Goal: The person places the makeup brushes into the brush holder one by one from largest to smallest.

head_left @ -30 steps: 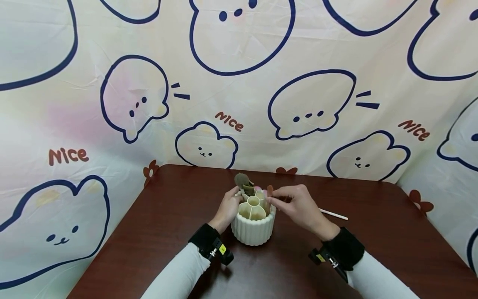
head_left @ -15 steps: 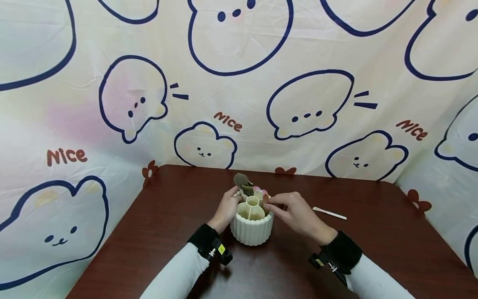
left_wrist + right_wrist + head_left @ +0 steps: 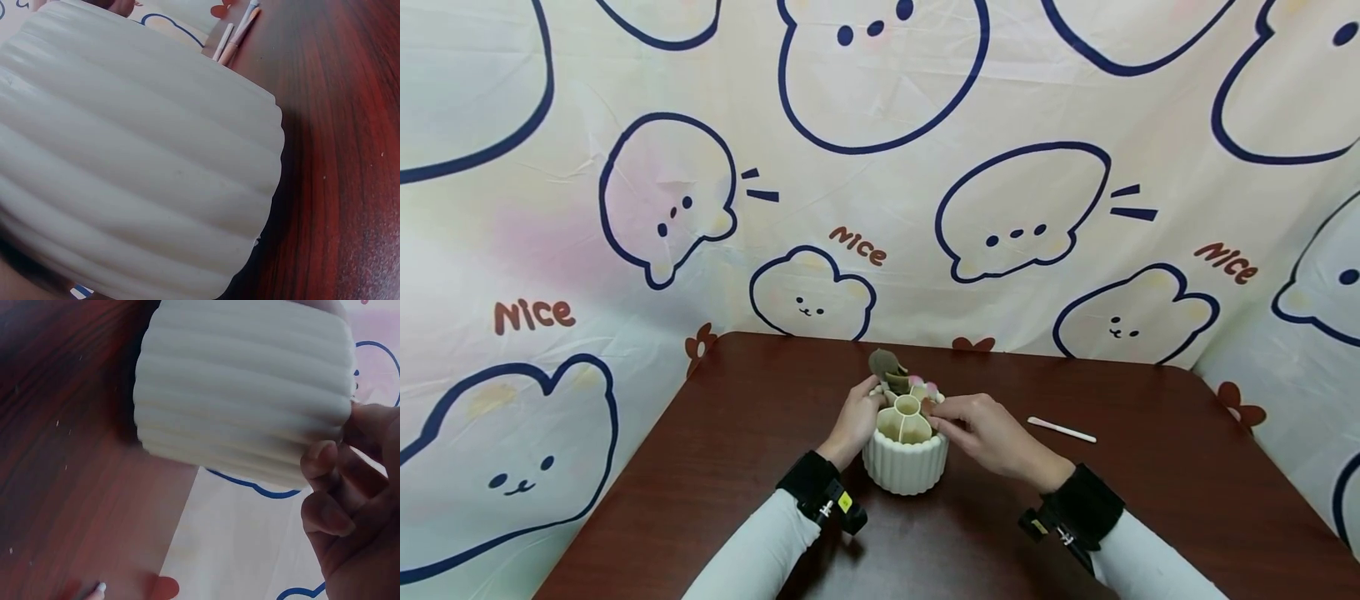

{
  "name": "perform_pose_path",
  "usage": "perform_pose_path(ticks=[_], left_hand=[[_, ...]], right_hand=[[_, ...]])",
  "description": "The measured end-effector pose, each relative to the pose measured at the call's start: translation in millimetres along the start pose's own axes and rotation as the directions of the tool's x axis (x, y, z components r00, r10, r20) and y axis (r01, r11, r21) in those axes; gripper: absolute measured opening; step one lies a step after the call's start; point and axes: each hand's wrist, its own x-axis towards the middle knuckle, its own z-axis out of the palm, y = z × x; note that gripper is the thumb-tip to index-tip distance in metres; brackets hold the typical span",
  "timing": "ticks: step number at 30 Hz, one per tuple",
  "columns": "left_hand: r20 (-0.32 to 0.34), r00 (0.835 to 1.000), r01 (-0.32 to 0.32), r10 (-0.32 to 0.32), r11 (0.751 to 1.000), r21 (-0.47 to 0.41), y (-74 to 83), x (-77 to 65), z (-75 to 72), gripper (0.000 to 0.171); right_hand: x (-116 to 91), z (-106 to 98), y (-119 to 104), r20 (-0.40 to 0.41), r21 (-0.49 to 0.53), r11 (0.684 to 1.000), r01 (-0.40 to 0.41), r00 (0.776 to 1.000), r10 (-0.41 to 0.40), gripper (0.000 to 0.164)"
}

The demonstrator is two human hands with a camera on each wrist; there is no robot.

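With right hand (image 3: 991, 435) pinching a brown item (image 3: 927, 406), probably for precision. With left hand (image 3: 854, 423) gripping the white holder (image 3: 906, 467) at left, seemingly for steadiness.

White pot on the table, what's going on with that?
A person has both hands at the white pot, which stands on the dark table. The left hand holds its left side, while the right hand pinches a small brown thing at the right of its divided top; its lower end is hidden. A thin white stick lies off to the right, untouched.
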Motion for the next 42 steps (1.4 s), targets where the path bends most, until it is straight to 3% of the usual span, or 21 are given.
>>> perform_pose_path(ticks=[12,24,33,36,42], left_hand=[[-0.007,1.000,0.006,-0.006,1.000,0.011,-0.2,-0.5,0.1,0.057],[-0.006,1.000,-0.012,0.012,1.000,0.015,-2.4,1.3,1.3,0.058],[0.009,1.000,-0.019,0.019,1.000,-0.006,-2.5,2.6,1.6,0.058],[0.007,1.000,-0.016,0.016,1.000,-0.006,-1.6,3.2,0.9,0.058],[0.012,1.000,-0.007,0.007,1.000,-0.011,-1.7,2.2,0.2,0.058]], right_hand=[[-0.1,-4.9,-1.1,0.108,-0.089,0.994,0.058,0.993,-0.048,0.028],[-1.3,-16.9,-8.1,0.198,-0.141,0.989,0.038,0.980,-0.010,0.028],[-5.7,-38.1,-2.7,0.139,-0.045,0.997,0.067,0.988,-0.060,0.024],[-10.5,-49.7,1.4,0.107,-0.062,0.997,0.040,0.994,-0.033,0.025],[-28.4,-63.8,18.3,0.098,-0.122,0.987,-0.105,0.988,0.117,0.022]])
